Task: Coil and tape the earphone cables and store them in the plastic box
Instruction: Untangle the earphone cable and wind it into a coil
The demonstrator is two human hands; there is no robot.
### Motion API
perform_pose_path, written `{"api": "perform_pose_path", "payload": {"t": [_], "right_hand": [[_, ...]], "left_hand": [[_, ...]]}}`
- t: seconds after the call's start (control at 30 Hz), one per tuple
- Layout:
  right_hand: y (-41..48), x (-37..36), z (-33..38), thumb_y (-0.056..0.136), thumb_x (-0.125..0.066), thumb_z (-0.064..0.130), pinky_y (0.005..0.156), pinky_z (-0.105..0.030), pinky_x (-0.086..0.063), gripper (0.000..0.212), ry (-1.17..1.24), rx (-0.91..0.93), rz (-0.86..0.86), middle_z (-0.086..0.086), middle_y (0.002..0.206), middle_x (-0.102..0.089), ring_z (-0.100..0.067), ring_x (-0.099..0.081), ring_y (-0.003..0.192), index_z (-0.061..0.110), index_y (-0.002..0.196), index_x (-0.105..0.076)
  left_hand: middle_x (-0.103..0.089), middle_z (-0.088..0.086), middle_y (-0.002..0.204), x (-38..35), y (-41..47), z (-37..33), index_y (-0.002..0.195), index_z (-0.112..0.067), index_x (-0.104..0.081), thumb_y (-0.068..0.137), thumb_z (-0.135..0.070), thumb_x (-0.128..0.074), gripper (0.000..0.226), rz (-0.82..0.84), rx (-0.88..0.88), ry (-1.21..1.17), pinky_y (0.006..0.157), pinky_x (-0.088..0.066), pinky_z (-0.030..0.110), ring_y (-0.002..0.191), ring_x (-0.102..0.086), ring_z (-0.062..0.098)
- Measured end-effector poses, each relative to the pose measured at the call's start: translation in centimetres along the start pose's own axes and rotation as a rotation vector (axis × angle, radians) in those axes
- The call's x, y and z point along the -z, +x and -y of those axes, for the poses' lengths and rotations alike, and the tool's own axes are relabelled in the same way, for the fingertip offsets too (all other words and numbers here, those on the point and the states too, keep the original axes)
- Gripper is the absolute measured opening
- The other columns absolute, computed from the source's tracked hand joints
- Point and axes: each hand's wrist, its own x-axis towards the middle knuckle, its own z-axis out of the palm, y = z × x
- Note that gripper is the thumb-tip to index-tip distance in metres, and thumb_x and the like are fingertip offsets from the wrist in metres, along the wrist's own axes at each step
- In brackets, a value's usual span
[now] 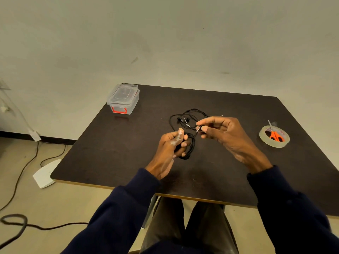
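Note:
My left hand [171, 149] grips a small coil of black earphone cable [189, 147] above the middle of the dark table [110, 158]. My right hand [222, 134] pinches the loose end of that cable near its metal plug, just right of the coil. Behind my hands a loose tangle of black earphone cables [187, 118] lies on the table. A clear plastic box [123, 98] with its lid on and a red latch stands at the table's far left corner.
A roll of clear tape [274, 136] lies at the right side of the table, with orange-handled scissors [275, 134] resting on it. Cables and a white flat object [45, 173] lie on the floor to the left. A wall rises behind the table.

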Motion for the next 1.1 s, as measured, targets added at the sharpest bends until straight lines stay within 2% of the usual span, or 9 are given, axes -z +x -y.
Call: {"api": "perform_pose_path", "payload": {"t": [0.17, 0.27, 0.37, 0.5, 0.6, 0.73, 0.8, 0.93, 1.1], "right_hand": [[-0.7, -3.3, -3.5, 0.093, -0.067, 0.000, 0.084, -0.027, -0.060, 0.022, 0.269, 0.005, -0.131, -0.018, 0.112, -0.076, -0.027, -0.073, 0.106, -0.001, 0.114, -0.071], [-1.7, -5.1, -5.1, 0.090, -0.070, 0.002, 0.082, -0.025, -0.060, 0.022, 0.179, 0.020, -0.298, -0.008, 0.105, -0.079, -0.022, -0.075, 0.102, 0.009, 0.110, -0.075], [-2.3, -6.2, -5.7, 0.092, -0.069, 0.002, 0.088, -0.031, -0.061, 0.024, 0.086, 0.017, -0.372, -0.001, 0.101, -0.080, -0.017, -0.075, 0.101, 0.019, 0.108, -0.077], [-2.8, -6.6, -5.2, 0.097, -0.056, -0.001, 0.099, -0.036, -0.054, 0.035, 0.095, -0.029, -0.333, -0.001, 0.109, -0.077, -0.019, -0.070, 0.114, 0.025, 0.109, -0.076], [-3.2, -6.4, -4.3, 0.095, -0.061, 0.016, 0.098, -0.039, -0.055, 0.021, 0.078, -0.029, -0.228, -0.005, 0.101, -0.077, -0.024, -0.071, 0.107, 0.023, 0.107, -0.077], [-3.5, -6.1, -3.7, 0.095, -0.069, 0.007, 0.090, -0.027, -0.059, 0.028, 0.006, 0.003, -0.189, 0.007, 0.097, -0.080, -0.010, -0.075, 0.099, 0.033, 0.101, -0.075], [-3.4, -5.7, -3.5, 0.090, -0.074, 0.003, 0.089, -0.025, -0.060, 0.028, 0.053, -0.017, -0.206, 0.008, 0.097, -0.080, -0.010, -0.076, 0.099, 0.029, 0.101, -0.076], [-3.1, -4.7, -3.1, 0.082, -0.079, -0.001, 0.085, -0.027, -0.062, 0.026, 0.072, -0.073, -0.158, -0.003, 0.095, -0.081, -0.017, -0.077, 0.094, 0.016, 0.102, -0.077], [-2.8, -4.1, -3.0, 0.082, -0.078, -0.003, 0.085, -0.032, -0.061, 0.028, 0.146, -0.178, -0.107, -0.012, 0.097, -0.080, -0.023, -0.076, 0.094, 0.011, 0.106, -0.075]], "left_hand": [[-0.052, -0.003, 0.072, -0.2, 0.0, 0.3, 0.091, -0.011, -0.063, 0.111, -0.027, -0.038, 0.036, 0.027, 0.001, -0.123, 0.054, -0.038, 0.022, 0.044, -0.029, 0.003], [-0.056, -0.002, 0.077, -0.1, 0.0, 0.5, 0.105, -0.008, -0.067, 0.110, -0.022, -0.041, 0.030, -0.009, 0.011, -0.111, 0.062, -0.041, 0.026, 0.049, -0.038, 0.003], [-0.059, -0.003, 0.078, -0.3, 0.0, 0.7, 0.107, -0.007, -0.067, 0.109, -0.016, -0.043, 0.026, -0.044, 0.031, -0.058, 0.065, -0.043, 0.029, 0.052, -0.045, 0.004], [-0.063, 0.003, 0.087, -0.6, -0.2, 0.8, 0.107, -0.007, -0.067, 0.109, -0.013, -0.044, 0.024, -0.057, 0.054, -0.050, 0.060, -0.047, 0.024, 0.062, -0.055, 0.007], [-0.064, 0.009, 0.094, -0.6, -0.3, 0.8, 0.110, -0.007, -0.067, 0.108, -0.013, -0.045, 0.022, -0.058, 0.080, -0.061, 0.063, -0.054, 0.024, 0.072, -0.059, 0.013], [-0.062, 0.009, 0.089, -0.4, -0.3, 0.4, 0.108, -0.005, -0.068, 0.107, -0.014, -0.048, 0.022, -0.014, 0.078, -0.047, 0.071, -0.053, 0.034, 0.066, -0.055, 0.015], [-0.064, 0.009, 0.088, 0.0, -0.2, -0.1, 0.105, -0.003, -0.067, 0.106, -0.012, -0.049, 0.021, 0.008, 0.073, -0.053, 0.065, -0.054, 0.029, 0.065, -0.056, 0.015], [-0.065, 0.006, 0.087, 0.5, -0.2, -0.7, 0.095, -0.005, -0.067, 0.106, -0.009, -0.048, 0.022, 0.037, 0.106, -0.086, 0.056, -0.051, 0.023, 0.071, -0.060, 0.016], [-0.061, 0.003, 0.076, 0.5, -0.3, -0.7, 0.087, -0.005, -0.064, 0.105, -0.005, -0.045, 0.027, -0.014, 0.084, -0.062, 0.048, -0.044, 0.018, 0.059, -0.057, 0.009]]}}
